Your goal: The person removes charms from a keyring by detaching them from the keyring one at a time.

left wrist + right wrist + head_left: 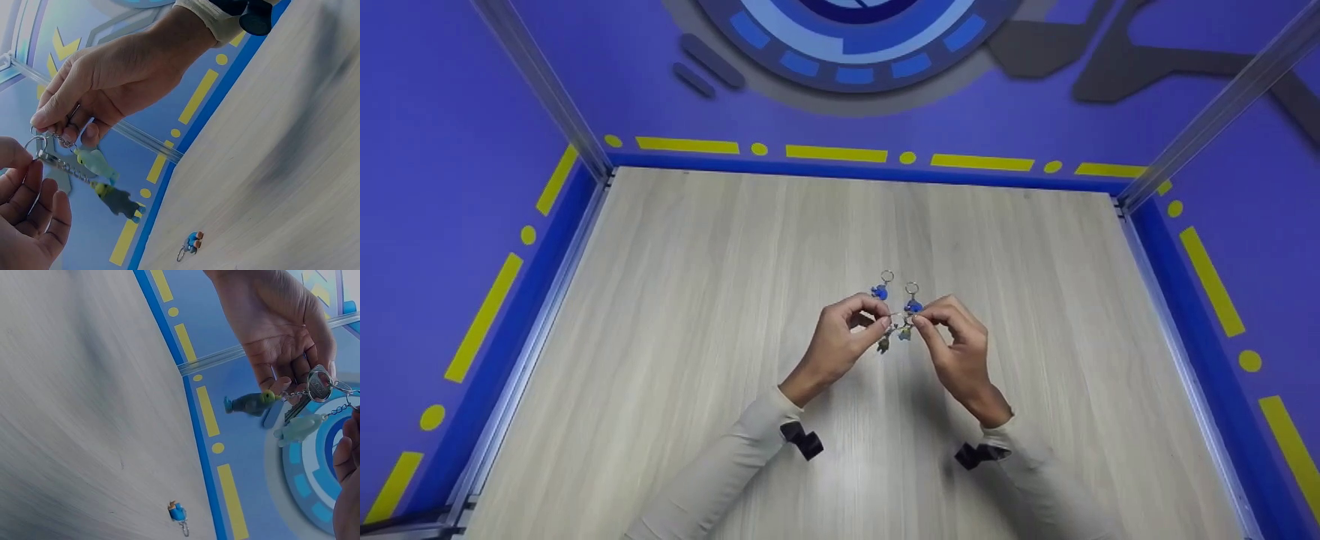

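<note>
My left hand [840, 334] pinches the ring of a keychain whose dark grey figure [119, 199] has a yellow-green head and blue feet. Thumb and fingertips of my right hand [960, 341] pinch a second keychain, with a pale mint-green figure [301, 430] dangling from its chain. Both hands are raised above the table, fingertips close together. Metal rings [319, 383] meet between them; whether they are linked I cannot tell. Just beyond the hands in the head view, two blue-figure keychains lie on the table, the left one [880, 292] and the right one [913, 306].
A wood-grain table [697, 300] spreads around the hands. Blue-purple panels [840, 135] with yellow dashes stand along its back and both sides, joined by metal corner posts [547, 82]. Black wrist cameras [802, 441] sit on both sleeves.
</note>
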`<state>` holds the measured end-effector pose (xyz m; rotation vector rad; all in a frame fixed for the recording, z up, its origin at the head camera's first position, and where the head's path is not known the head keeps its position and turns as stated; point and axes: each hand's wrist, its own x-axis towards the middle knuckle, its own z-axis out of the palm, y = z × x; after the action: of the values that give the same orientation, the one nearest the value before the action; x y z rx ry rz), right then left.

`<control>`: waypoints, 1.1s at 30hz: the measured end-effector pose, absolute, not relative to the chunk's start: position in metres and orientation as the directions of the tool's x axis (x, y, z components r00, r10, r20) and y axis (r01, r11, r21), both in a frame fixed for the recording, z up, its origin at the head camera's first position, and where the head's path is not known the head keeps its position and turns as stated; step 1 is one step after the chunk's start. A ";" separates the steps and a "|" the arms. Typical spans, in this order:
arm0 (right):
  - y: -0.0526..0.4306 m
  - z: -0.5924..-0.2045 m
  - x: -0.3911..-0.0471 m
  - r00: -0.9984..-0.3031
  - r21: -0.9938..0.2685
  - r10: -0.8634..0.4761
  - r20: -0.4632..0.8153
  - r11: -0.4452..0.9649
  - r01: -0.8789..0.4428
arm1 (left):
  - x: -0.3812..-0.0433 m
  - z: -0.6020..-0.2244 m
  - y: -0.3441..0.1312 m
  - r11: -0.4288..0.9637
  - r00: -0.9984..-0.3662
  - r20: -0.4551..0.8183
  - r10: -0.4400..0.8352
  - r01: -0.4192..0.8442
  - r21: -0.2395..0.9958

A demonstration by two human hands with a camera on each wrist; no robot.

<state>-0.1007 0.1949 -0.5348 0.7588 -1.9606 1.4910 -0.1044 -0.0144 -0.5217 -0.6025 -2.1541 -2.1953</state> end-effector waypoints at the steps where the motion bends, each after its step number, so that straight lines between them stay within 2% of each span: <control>1: 0.195 -0.535 -0.101 -0.685 -0.654 -0.103 0.721 0.222 -0.723 | -0.104 -0.521 -0.014 -0.057 -0.925 0.273 0.266 0.267 0.962; 8: 0.194 -0.536 -0.101 -0.679 -0.650 -0.101 0.727 0.216 -0.729 | -0.106 -0.521 -0.013 -0.085 -0.913 0.235 0.334 0.220 0.972; 14: 0.194 -0.539 -0.103 -0.688 -0.657 -0.100 0.719 0.225 -0.719 | -0.107 -0.522 -0.014 -0.100 -0.926 0.216 0.309 0.194 0.976; 21: 0.193 -0.546 -0.103 -0.716 -0.683 -0.080 0.693 0.242 -0.689 | -0.108 -0.522 -0.016 0.007 -0.949 0.222 0.223 0.229 0.973; 27: 0.193 -0.549 -0.102 -0.735 -0.704 -0.081 0.673 0.233 -0.671 | -0.108 -0.522 -0.016 0.052 -0.956 0.196 0.217 0.211 0.976; 33: 0.193 -0.550 -0.103 -0.749 -0.718 -0.083 0.657 0.232 -0.656 | -0.109 -0.523 -0.017 0.121 -0.952 0.221 0.211 0.250 0.961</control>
<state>-0.1031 0.1931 -0.5499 0.6758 -2.0216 1.5437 -0.1089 -0.0173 -0.5228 -0.4794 -2.3294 -2.0072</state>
